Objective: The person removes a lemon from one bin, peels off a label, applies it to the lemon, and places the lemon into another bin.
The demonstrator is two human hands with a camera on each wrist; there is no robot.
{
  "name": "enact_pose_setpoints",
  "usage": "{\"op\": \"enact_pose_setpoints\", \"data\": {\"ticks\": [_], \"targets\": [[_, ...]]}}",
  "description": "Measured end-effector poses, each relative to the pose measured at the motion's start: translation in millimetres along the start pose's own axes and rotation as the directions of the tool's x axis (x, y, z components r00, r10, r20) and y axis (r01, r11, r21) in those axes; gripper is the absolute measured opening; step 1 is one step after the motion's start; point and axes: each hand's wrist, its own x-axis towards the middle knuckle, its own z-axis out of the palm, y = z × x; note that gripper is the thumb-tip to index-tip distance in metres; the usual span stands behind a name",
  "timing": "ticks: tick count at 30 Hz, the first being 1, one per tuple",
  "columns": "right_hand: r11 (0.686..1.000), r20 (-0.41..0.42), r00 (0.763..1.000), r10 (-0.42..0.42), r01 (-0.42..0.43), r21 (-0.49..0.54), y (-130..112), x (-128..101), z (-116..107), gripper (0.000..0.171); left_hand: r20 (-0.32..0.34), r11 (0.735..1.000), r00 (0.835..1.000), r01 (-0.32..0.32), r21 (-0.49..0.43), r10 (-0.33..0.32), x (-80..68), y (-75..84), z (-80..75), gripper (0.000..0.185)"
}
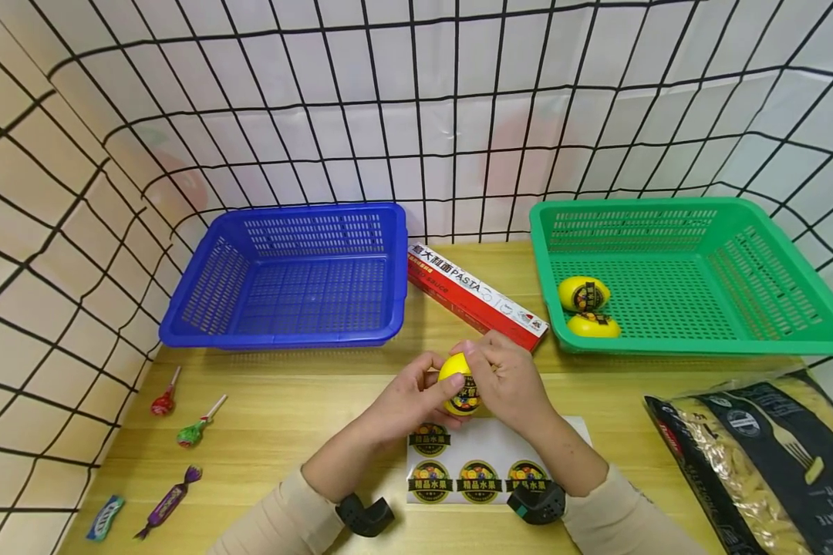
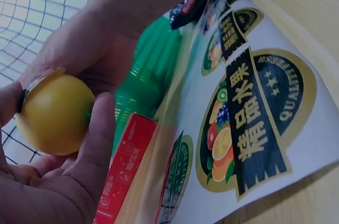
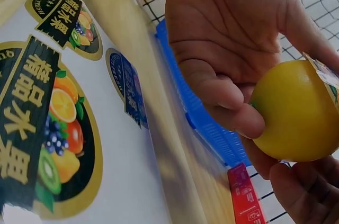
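A yellow lemon (image 1: pixel 450 367) is held between both hands above the table. My left hand (image 1: pixel 408 398) grips it from the left, its thumb against the lemon near the sticker. On the right, my right hand (image 1: pixel 510 381) has its fingers curled about the lemon's upper side. A round black-and-gold fruit sticker (image 1: pixel 464 398) lies on the lemon, its edge standing off the skin in the left wrist view. Beneath the hands is a white sticker sheet (image 1: pixel 479 447) with several fruit labels, partly hidden by the right forearm.
Two labelled lemons (image 1: pixel 585 294) lie in the green basket (image 1: pixel 687 345). A blue basket (image 1: pixel 284 339) stands back left, a red pasta box (image 1: pixel 475 297) between. Left are lollipops (image 1: pixel 190 434) and wrapped candies (image 1: pixel 169 502); right, a pasta bag (image 1: pixel 763 455). Wire mesh surrounds the table.
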Motion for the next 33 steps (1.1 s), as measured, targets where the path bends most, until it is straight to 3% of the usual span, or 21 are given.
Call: {"op": "enact_pose_setpoints", "data": {"ticks": [8,15,20,27,33], "targets": [[0.991,0.01,0.994,0.112,-0.113,0.071,2.0,1.7,-1.7,0.034,0.05,0.997,0.997,0.054,-0.055,-0.051,-2.8,3.1,-2.8,0.03],[0.951,0.194,0.948,0.252,-0.279,0.132,-1.8,2.1,-6.6,0.03,-0.006,0.995,0.997,0.078,-0.07,-0.079,-1.6,3.6,-2.5,0.04],[0.944,0.184,0.941,0.285,-0.308,0.114,-1.1,3.9,-8.6,0.032,-0.024,0.996,0.997,0.078,-0.052,-0.079,-1.9,4.8,-1.3,0.048],[0.916,0.203,0.915,0.348,-0.378,0.136,1.9,5.5,-8.5,0.035,-0.072,0.997,0.996,0.058,0.054,-0.054,0.0,2.3,-1.6,0.047],[0.906,0.25,0.897,0.364,-0.403,0.127,3.6,4.8,-4.8,0.035,-0.108,0.971,0.992,-0.034,0.236,0.061,-2.2,0.4,-1.3,0.047]]}}
